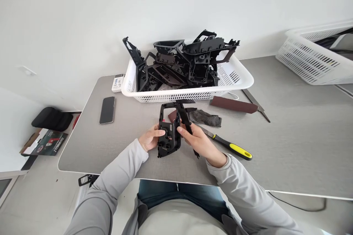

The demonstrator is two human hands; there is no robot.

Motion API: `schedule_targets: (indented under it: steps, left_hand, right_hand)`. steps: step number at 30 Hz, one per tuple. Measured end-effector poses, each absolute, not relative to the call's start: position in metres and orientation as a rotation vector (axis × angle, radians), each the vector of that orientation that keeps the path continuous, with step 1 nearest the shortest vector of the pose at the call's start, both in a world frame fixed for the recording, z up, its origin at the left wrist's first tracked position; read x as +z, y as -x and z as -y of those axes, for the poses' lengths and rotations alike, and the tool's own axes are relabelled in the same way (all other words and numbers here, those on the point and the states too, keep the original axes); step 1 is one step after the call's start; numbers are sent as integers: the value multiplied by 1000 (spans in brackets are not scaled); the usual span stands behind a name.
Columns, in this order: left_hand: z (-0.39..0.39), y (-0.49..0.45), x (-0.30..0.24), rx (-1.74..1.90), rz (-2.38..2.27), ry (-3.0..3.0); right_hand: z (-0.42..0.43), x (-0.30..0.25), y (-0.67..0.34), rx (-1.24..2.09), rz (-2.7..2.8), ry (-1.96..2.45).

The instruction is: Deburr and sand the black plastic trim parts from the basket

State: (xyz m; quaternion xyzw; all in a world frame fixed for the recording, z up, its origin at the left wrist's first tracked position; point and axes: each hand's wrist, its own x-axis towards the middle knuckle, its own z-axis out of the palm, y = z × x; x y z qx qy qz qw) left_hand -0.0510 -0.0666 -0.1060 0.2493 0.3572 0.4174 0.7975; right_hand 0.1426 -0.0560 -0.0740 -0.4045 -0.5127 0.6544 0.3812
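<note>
We find a black moulded plastic panel with a large opening point(168, 141) held over the grey flat worktop point(292, 136), in front of a white slatted plastic basket point(244, 80). The left hand point(150, 138) has its fingers closed on the panel's left edge. The right hand point(202, 142) has its fingers closed around a slim black caliper-like tool point(183, 114), thumb at the panel's right edge. We note a black-and-yellow handle point(238, 151) near the right wrist.
</note>
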Motion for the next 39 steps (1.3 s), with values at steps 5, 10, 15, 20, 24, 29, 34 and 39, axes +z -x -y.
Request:
schedule_targets:
  steps: [5,10,15,20,24,29,34,39]
  left_hand:
    - [64,54,-104,1047,-739,-512]
    - [62,54,-99,1274,-760,-386]
    - [61,51,-88,1418,-802,-290]
    - [61,48,-83,1465,-814,-248]
    - [62,48,-82,1460,-806,-263]
    - [63,47,-83,1449,-838,-294]
    - [63,48,-83,1446,-854,-298]
    - [63,47,-83,1445,-841,-297]
  right_hand:
    - [51,-78,-154,1163,1660,1133]
    - [52,-77,-162,831,1883,1232]
    - [52,-84,-158,567,1946,1260]
    - [50,-94,-156,458,1959,1200]
    - [50,-96,-156,448,2002,1158]
    - [52,-96,-157,455,2028,1178]
    - [50,-96,-157,415,2024,1183]
    - [49,-96,-156,358,2048,1118]
